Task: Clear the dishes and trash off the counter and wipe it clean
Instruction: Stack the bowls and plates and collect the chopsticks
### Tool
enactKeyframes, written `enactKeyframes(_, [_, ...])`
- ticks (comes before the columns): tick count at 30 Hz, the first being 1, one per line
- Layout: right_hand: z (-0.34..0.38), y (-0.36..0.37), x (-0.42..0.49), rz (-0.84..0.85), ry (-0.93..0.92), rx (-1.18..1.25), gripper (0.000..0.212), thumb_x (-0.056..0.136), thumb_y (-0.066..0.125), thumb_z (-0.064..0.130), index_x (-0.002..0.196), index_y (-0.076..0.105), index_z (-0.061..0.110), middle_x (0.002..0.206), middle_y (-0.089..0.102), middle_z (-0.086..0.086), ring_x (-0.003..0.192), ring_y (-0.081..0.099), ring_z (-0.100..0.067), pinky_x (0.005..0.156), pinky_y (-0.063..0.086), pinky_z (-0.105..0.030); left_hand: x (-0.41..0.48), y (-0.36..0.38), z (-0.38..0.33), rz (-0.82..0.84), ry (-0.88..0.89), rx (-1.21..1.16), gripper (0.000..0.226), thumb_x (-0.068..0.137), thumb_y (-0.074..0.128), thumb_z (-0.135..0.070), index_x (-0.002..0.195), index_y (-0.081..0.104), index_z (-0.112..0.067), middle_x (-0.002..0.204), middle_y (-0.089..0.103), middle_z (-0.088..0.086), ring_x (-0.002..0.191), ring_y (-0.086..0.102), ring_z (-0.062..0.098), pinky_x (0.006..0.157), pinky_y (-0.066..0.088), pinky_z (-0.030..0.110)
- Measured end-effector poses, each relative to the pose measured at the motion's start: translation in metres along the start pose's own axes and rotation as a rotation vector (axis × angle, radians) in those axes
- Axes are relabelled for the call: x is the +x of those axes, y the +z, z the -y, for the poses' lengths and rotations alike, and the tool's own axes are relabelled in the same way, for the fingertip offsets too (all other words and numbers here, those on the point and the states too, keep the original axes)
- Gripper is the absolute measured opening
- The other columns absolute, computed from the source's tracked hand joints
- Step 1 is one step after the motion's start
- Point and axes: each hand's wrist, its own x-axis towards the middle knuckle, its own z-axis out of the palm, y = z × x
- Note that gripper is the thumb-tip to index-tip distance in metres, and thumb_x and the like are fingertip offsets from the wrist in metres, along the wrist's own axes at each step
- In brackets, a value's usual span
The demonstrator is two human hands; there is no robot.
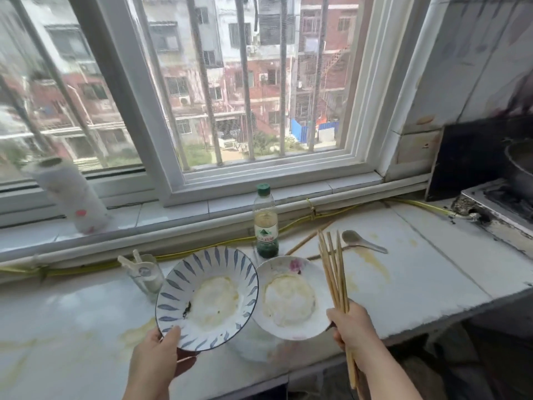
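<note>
My left hand (157, 352) grips the near rim of a dirty bowl with blue leaf marks (207, 298), lifted and tilted above the counter (418, 269). My right hand (350, 327) holds a bundle of several wooden chopsticks (334, 272) that point up and away, and it also holds the edge of a dirty white bowl with a pink flower (291, 298). More chopsticks (307, 239) and a soup spoon (360, 241) lie on the counter behind the bowls. Yellowish stains (372, 261) mark the white surface.
A green-capped bottle (265, 223) stands behind the bowls. A glass with white spoons (145, 274) sits at the left. A paper towel roll (70, 194) stands on the window sill. A stove with a pot (516, 180) is at the right.
</note>
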Motion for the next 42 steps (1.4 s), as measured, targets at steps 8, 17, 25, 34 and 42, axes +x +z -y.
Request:
enactKeyframes(8, [-0.002, 0.047, -0.019, 0.037, -0.038, -0.125, 0.010, 0.085, 0.046, 0.007, 0.088, 0.055, 0.007, 0.063, 0.048, -0.010, 0.047, 0.048, -0.020, 0.042, 0.037, -0.025, 0.001, -0.042, 0.009, -0.020, 0.006, 0.003, 0.013, 0.096, 0.049, -0.008, 0.097, 0.059, 0.000, 0.087, 0.065, 0.022, 0.062, 0.061, 0.030, 0.057, 0.049, 0.031])
enactKeyframes(17, [0.001, 0.048, -0.021, -0.027, -0.067, -0.242, 0.007, 0.084, 0.055, 0.015, 0.089, 0.060, 0.010, 0.070, 0.063, -0.007, 0.052, 0.057, -0.019, 0.046, 0.043, -0.024, -0.002, -0.017, 0.007, 0.068, 0.021, 0.072, 0.015, 0.097, 0.048, -0.009, 0.089, 0.059, -0.004, 0.079, 0.065, 0.019, 0.059, 0.062, 0.029, 0.057, 0.051, 0.031])
enactKeyframes(25, [-0.002, 0.044, -0.025, -0.033, -0.098, -0.305, 0.018, 0.087, 0.059, 0.020, 0.100, 0.049, 0.013, 0.090, 0.063, -0.003, 0.065, 0.068, -0.019, 0.054, 0.054, -0.026, -0.002, 0.027, 0.004, 0.179, 0.044, 0.173, 0.016, 0.096, 0.044, -0.006, 0.091, 0.059, -0.005, 0.084, 0.067, 0.020, 0.060, 0.063, 0.029, 0.055, 0.055, 0.032])
enactKeyframes(34, [0.006, 0.009, 0.011, -0.047, -0.113, -0.241, 0.013, 0.090, 0.056, 0.025, 0.089, 0.058, 0.011, 0.070, 0.066, -0.006, 0.052, 0.056, -0.016, 0.046, 0.043, -0.023, 0.022, 0.052, 0.024, 0.075, 0.014, 0.316, 0.017, 0.089, 0.048, -0.012, 0.084, 0.063, -0.005, 0.077, 0.065, 0.020, 0.069, 0.061, 0.035, 0.072, 0.058, 0.052])
enactKeyframes(42, [0.032, -0.014, 0.076, 0.056, -0.144, -0.292, 0.008, 0.087, 0.055, 0.018, 0.085, 0.059, 0.011, 0.066, 0.063, -0.003, 0.048, 0.053, -0.016, 0.044, 0.038, -0.020, 0.018, 0.083, 0.028, -0.112, 0.082, 0.582, 0.017, 0.092, 0.045, -0.022, 0.082, 0.057, -0.014, 0.081, 0.063, 0.008, 0.079, 0.060, 0.028, 0.070, 0.052, 0.037])
